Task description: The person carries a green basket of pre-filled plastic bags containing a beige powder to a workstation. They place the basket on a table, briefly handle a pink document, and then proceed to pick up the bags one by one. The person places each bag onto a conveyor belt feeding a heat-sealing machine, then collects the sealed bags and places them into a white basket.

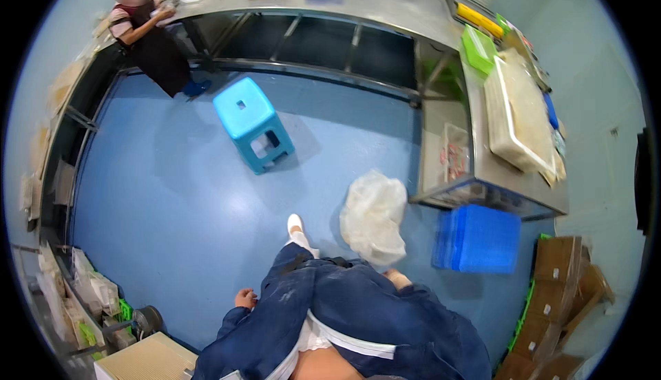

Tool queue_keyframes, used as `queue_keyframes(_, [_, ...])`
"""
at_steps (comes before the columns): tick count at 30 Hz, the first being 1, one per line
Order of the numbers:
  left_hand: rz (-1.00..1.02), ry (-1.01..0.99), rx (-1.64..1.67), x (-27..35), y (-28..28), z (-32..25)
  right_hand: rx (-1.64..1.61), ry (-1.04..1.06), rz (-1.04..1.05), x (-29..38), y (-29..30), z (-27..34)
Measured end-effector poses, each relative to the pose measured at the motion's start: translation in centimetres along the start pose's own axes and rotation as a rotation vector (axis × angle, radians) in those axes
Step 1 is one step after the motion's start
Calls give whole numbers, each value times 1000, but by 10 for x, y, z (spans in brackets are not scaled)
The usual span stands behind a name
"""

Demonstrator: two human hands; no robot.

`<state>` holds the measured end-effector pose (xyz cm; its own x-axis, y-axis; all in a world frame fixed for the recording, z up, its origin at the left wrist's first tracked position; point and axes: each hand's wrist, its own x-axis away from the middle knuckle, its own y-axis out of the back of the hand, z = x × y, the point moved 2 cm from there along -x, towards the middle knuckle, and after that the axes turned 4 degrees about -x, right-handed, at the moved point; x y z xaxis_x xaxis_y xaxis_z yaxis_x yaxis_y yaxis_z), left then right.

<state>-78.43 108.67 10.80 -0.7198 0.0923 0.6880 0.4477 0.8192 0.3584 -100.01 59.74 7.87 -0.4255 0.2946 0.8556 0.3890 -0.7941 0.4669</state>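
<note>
My left hand [246, 299] hangs beside the dark blue coat, its fingers loosely curled, with nothing seen in it. On the other side, my right hand [397, 279] shows only in part below a translucent white plastic bag [374, 217]. Its fingers are hard to make out, and whether it touches the bag is unclear. The bag looks full and rests on the blue floor. A light-blue plastic stool [245, 106] stands upright further ahead.
A steel table [382, 13] runs along the back and right, bearing a white tray [496, 116] and a green basket [477, 49]. Blue crates [488, 238] and cardboard boxes [555, 261] stand at right. A person in a dark apron [155, 44] stands back left.
</note>
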Motion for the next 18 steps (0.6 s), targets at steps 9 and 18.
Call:
queue_keyframes(9, [36,-1,-61,-218,57,-133,-384,-33,-126,-36,122,124])
queue_keyframes(18, [128,-365,-284,-300,-25,-439,-690,-3,-164,-174,80,78])
